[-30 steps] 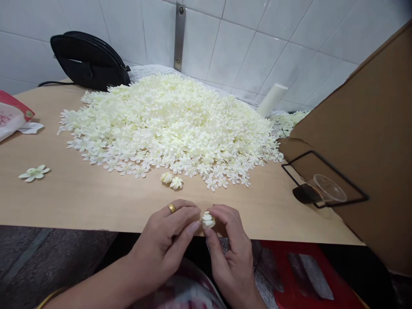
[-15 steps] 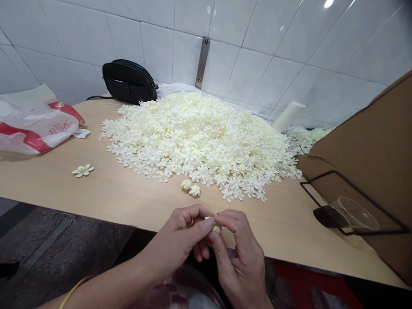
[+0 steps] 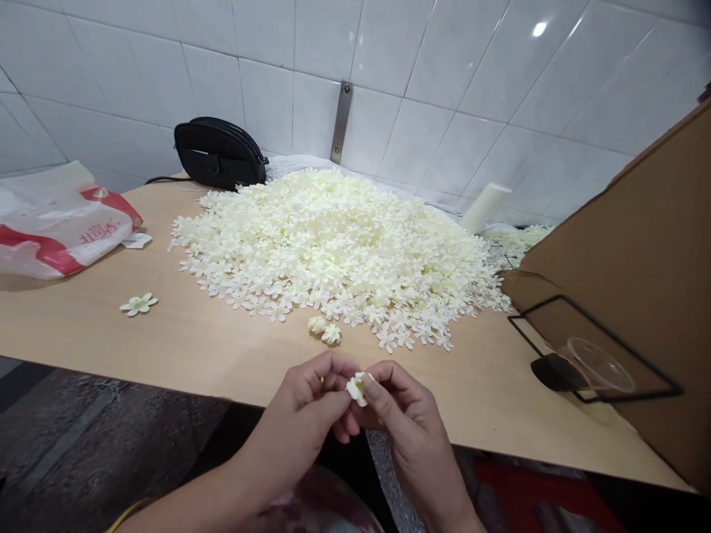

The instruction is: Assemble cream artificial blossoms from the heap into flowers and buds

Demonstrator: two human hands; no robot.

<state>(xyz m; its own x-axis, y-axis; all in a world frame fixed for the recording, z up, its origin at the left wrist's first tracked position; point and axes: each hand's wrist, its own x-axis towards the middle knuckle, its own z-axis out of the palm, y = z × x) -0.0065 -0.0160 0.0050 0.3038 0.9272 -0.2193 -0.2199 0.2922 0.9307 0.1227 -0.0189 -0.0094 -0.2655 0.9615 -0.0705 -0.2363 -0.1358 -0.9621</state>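
Observation:
Between the fingertips of both hands, over the table's front edge, is a small cream-white artificial flower (image 3: 358,388) with its petals bunched up. My left hand (image 3: 316,403) pinches it from the left, thumb and fingers closed. From the right, my right hand (image 3: 408,414) grips it with thumb and forefinger; parts of the flower are hidden by the fingers. Just beyond the hands, two small balled flowers (image 3: 325,331) lie on the table. Behind them spreads a big heap of loose white flower pieces (image 3: 338,244).
One separate flower (image 3: 138,304) lies left on the wooden table (image 3: 222,355). A red-and-white plastic bag (image 3: 67,222) and a black pouch (image 3: 219,152) stand at the back left. On the right are a cardboard box (image 3: 622,237), a black wire frame (image 3: 627,340) and a cup of dark liquid (image 3: 561,370).
The flower has been turned in the fingers, and more of its petals show. My right thumb has shifted up onto it. The camera view has tilted slightly.

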